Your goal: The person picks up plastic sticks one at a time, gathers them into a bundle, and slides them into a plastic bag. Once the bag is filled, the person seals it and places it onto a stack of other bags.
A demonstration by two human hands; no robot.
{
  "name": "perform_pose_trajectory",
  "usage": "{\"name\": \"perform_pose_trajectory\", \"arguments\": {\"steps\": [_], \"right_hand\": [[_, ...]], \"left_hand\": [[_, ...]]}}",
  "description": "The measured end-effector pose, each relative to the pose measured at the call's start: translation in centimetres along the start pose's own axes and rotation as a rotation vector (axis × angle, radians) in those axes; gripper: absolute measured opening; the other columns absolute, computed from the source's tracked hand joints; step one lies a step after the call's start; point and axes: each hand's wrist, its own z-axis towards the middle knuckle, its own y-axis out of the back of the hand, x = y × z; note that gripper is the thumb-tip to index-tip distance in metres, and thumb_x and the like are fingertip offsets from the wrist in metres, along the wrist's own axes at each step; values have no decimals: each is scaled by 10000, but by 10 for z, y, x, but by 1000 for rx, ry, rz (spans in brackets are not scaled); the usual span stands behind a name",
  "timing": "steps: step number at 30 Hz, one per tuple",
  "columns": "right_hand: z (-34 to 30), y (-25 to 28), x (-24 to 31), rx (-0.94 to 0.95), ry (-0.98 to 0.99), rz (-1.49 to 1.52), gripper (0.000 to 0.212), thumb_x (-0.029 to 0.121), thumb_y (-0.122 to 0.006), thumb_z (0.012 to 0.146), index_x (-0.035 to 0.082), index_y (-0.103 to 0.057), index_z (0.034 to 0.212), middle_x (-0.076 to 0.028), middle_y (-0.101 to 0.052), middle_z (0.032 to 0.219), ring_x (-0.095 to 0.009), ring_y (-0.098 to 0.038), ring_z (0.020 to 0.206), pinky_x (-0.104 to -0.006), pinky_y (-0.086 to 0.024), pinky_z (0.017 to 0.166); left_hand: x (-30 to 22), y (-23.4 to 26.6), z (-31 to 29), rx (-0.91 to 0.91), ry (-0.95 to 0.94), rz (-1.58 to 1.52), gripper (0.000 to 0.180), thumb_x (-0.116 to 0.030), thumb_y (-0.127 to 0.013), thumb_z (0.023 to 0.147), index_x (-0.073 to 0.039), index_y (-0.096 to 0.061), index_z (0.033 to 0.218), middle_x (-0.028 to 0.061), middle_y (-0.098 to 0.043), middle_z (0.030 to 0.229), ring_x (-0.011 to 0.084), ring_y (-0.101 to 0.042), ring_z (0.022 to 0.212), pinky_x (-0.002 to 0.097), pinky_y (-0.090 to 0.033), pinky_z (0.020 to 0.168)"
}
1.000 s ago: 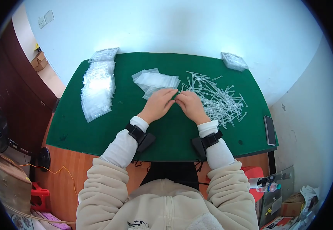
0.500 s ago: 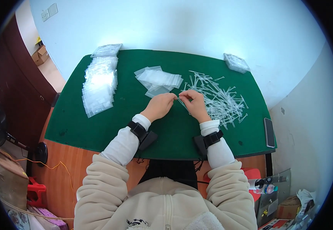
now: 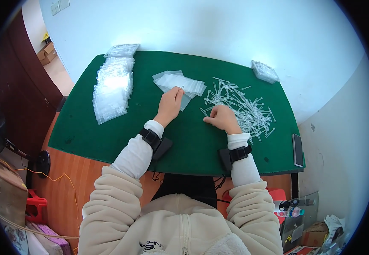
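My left hand [image 3: 170, 103] is closed in a pinch at the near edge of the loose clear plastic bags [image 3: 179, 81]. A small looped end of a silvery eye-ended pin [image 3: 183, 87] pokes out past its fingertips; the rest of that pin is hidden. My right hand [image 3: 222, 117] has thumb and fingers curled together at the left side of a pile of silvery eye-ended pins [image 3: 252, 114]. One pin [image 3: 203, 111] shows beside its fingertips, and what the fingers hold, if anything, is hidden.
A fanned row of clear bags [image 3: 112, 91] lies at the left, below a stack of bags [image 3: 123, 50]. Another bundle of bags [image 3: 265, 71] sits at the far right. A phone [image 3: 297, 149] lies by the right edge of the green table [image 3: 184, 148].
My left hand has moved away and up toward the loose bags with a pin in its fingers. My right hand has parted from it and shifted slightly right and nearer to me.
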Motion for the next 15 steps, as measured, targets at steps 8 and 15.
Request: {"name": "perform_pose_trajectory", "arguments": {"steps": [8, 15], "right_hand": [[5, -14, -16, 111, 122, 43, 165, 182, -672, 688, 26, -620, 684, -101, -594, 631, -240, -574, 602, -345, -453, 563], [4, -16, 4, -27, 355, 422, 95, 101, -589, 775, 7, -577, 774, -115, -572, 698, -246, -546, 628, -326, -438, 586]], "left_hand": [[8, -2, 0, 27, 3, 34, 223, -158, -433, 911, -3, -593, 922, 111, -585, 709, 184, -559, 640, 291, -425, 607], [15, -2, -1, 110, 178, -162, 246, -164, -411, 927, 1, -590, 957, 68, -616, 750, 131, -576, 662, 255, -444, 599]]}}
